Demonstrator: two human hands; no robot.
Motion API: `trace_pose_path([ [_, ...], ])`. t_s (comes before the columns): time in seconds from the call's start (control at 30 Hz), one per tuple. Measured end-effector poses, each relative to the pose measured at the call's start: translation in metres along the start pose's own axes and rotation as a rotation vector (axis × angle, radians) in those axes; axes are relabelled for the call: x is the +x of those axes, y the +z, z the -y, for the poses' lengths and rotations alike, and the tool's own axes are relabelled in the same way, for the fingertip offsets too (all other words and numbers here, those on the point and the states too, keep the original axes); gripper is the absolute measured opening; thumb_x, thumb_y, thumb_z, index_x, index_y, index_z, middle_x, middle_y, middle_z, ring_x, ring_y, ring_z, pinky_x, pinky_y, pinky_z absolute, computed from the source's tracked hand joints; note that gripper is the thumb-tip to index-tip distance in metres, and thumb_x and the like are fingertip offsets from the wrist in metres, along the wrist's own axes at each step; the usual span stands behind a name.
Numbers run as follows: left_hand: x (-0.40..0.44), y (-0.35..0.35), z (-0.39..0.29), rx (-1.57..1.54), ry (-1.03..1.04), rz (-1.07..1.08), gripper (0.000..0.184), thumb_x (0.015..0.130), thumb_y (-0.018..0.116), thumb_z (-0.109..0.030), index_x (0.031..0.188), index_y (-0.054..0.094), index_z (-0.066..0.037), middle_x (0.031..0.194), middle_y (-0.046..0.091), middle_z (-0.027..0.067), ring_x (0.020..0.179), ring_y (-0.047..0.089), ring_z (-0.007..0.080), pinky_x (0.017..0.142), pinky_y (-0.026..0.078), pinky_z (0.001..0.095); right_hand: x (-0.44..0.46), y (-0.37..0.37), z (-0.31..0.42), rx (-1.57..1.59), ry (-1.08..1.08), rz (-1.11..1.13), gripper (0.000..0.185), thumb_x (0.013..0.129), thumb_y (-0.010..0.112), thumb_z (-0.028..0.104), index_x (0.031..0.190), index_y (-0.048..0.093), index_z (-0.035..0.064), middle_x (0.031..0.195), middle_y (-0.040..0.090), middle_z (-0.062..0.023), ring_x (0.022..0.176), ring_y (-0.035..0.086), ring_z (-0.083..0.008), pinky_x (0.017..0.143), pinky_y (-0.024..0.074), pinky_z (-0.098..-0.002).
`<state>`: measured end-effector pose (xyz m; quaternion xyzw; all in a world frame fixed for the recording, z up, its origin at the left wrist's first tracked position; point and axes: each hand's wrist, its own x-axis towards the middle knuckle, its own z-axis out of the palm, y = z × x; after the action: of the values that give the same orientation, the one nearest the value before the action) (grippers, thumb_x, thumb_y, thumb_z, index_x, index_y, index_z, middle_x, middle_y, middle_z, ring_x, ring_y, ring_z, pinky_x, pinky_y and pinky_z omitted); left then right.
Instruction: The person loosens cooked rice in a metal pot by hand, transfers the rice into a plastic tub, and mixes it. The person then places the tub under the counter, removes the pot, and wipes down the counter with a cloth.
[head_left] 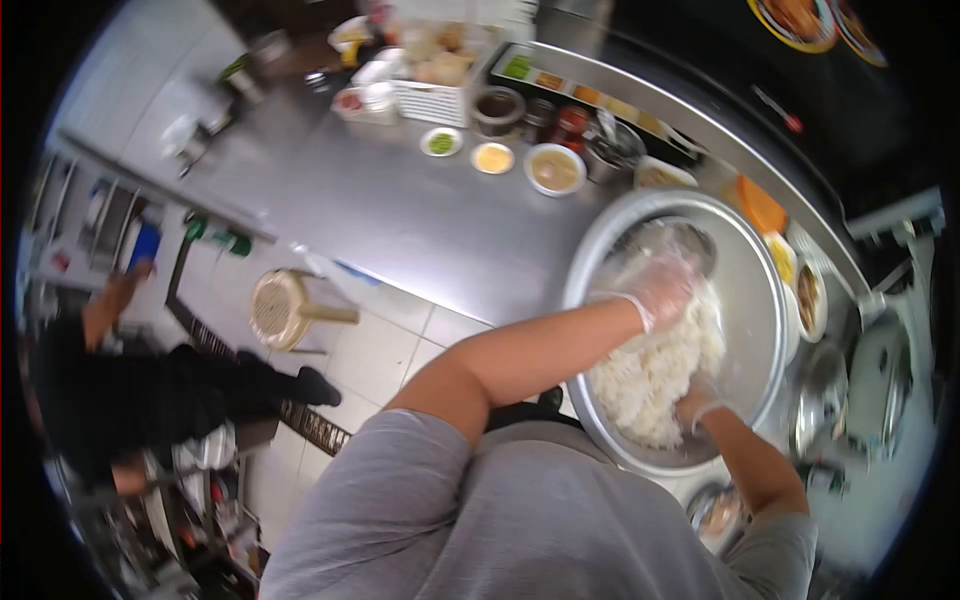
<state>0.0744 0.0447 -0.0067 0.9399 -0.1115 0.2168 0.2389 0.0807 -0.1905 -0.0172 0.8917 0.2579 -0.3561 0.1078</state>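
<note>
A large round metal basin holds a heap of white cooked rice. Over the far side of the heap is my left hand, in a clear plastic glove. A shiny metal bowl or scoop lies against the basin's far wall, right by the left fingers; whether they grip it I cannot make out. On the near right side, my right hand, also gloved, presses into the rice, its fingers mostly hidden.
A steel counter carries small bowls of green bits, yellow bits and a pale mixture. Behind stand dark jars and a white basket. A stool and another person are at left.
</note>
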Motion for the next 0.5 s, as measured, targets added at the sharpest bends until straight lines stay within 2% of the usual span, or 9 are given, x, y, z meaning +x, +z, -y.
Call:
trace_pose_path([
  [0.03, 0.001, -0.009, -0.001, 0.018, -0.012, 0.054, 0.02, 0.08, 0.05, -0.013, 0.093, 0.064, -0.006, 0.108, 0.057, 0.0179, 0.106, 0.054, 0.0333, 0.097, 0.037, 0.0494, 0.006, 0.005, -0.007, 0.061, -0.054, 0.025, 0.039, 0.066, 0.072, 0.017, 0.101, 0.061, 0.0023, 0.1, 0.062, -0.0216, 0.099, 0.06, -0.0364, 0.084, 0.0494, -0.0374],
  [0.1, 0.005, -0.029, -0.001, 0.046, -0.041, 0.137, 0.018, 0.078, 0.054, -0.013, 0.091, 0.065, -0.007, 0.101, 0.058, 0.0158, 0.103, 0.055, 0.0321, 0.096, 0.037, 0.0497, 0.024, 0.036, -0.029, 0.095, -0.312, -0.156, 0.039, 0.069, 0.069, 0.014, 0.106, 0.06, 0.0024, 0.104, 0.062, -0.0221, 0.1, 0.06, -0.036, 0.086, 0.048, -0.036],
  [0.17, 0.008, -0.033, -0.004, 0.046, -0.057, 0.195, 0.018, 0.075, 0.057, -0.013, 0.09, 0.065, -0.008, 0.099, 0.058, 0.0143, 0.102, 0.055, 0.0322, 0.095, 0.038, 0.05, 0.011, 0.026, -0.011, 0.092, -0.111, -0.173, 0.04, 0.07, 0.069, 0.016, 0.106, 0.062, 0.0017, 0.105, 0.062, -0.023, 0.101, 0.06, -0.035, 0.087, 0.0472, -0.0355],
  [0.2, 0.009, -0.022, -0.001, 0.123, -0.019, 0.117, 0.017, 0.072, 0.06, -0.013, 0.087, 0.065, -0.009, 0.096, 0.057, 0.0119, 0.099, 0.056, 0.0312, 0.091, 0.041, 0.0476, 0.002, 0.023, -0.009, 0.094, 0.003, -0.182, 0.04, 0.07, 0.068, 0.017, 0.106, 0.063, 0.0014, 0.105, 0.062, -0.0234, 0.102, 0.06, -0.0345, 0.088, 0.0468, -0.0352],
  [0.3, 0.013, -0.014, 0.004, 0.06, -0.045, 0.123, 0.014, 0.072, 0.059, -0.013, 0.085, 0.064, -0.008, 0.094, 0.058, 0.0104, 0.095, 0.057, 0.0302, 0.086, 0.044, 0.0451, 0.019, 0.042, -0.028, -0.098, -0.106, -0.353, 0.038, 0.074, 0.063, 0.028, 0.098, 0.067, -0.0018, 0.106, 0.063, -0.0231, 0.102, 0.061, -0.0343, 0.089, 0.0477, -0.0404],
  [0.33, 0.01, -0.016, 0.003, 0.038, 0.045, 0.008, 0.012, 0.072, 0.059, -0.012, 0.083, 0.063, -0.008, 0.092, 0.058, 0.0104, 0.093, 0.058, 0.03, 0.084, 0.046, 0.0444, 0.019, 0.04, -0.025, -0.172, -0.123, -0.3, 0.038, 0.072, 0.066, 0.026, 0.097, 0.066, -0.0021, 0.104, 0.064, -0.0226, 0.099, 0.062, -0.0342, 0.087, 0.0482, -0.0396],
  [0.43, 0.01, -0.035, -0.032, 0.056, 0.02, 0.0, 0.013, 0.069, 0.061, -0.011, 0.081, 0.061, -0.009, 0.091, 0.058, 0.0097, 0.093, 0.057, 0.0304, 0.085, 0.045, 0.0457, 0.012, -0.009, -0.018, -0.335, -0.153, -0.178, 0.037, 0.066, 0.071, 0.02, 0.094, 0.065, -0.003, 0.1, 0.064, -0.0207, 0.092, 0.064, -0.0316, 0.081, 0.0502, -0.0375],
  [0.47, 0.007, -0.032, -0.043, 0.021, 0.056, -0.052, 0.018, 0.069, 0.062, -0.012, 0.086, 0.059, -0.009, 0.095, 0.056, 0.0116, 0.096, 0.056, 0.0318, 0.086, 0.044, 0.0448, 0.006, -0.027, -0.017, -0.34, -0.161, -0.13, 0.035, 0.066, 0.071, 0.019, 0.092, 0.065, -0.0033, 0.099, 0.064, -0.0197, 0.088, 0.065, -0.0295, 0.079, 0.051, -0.0369],
  [0.5, 0.002, -0.025, -0.056, -0.159, -0.007, -0.064, 0.024, 0.071, 0.063, -0.015, 0.092, 0.058, -0.008, 0.099, 0.055, 0.0128, 0.098, 0.054, 0.0332, 0.088, 0.044, 0.0442, 0.002, -0.041, -0.017, -0.345, -0.174, -0.08, 0.034, 0.065, 0.072, 0.018, 0.09, 0.065, -0.0035, 0.098, 0.065, -0.0187, 0.085, 0.066, -0.0273, 0.077, 0.0519, -0.0364],
])
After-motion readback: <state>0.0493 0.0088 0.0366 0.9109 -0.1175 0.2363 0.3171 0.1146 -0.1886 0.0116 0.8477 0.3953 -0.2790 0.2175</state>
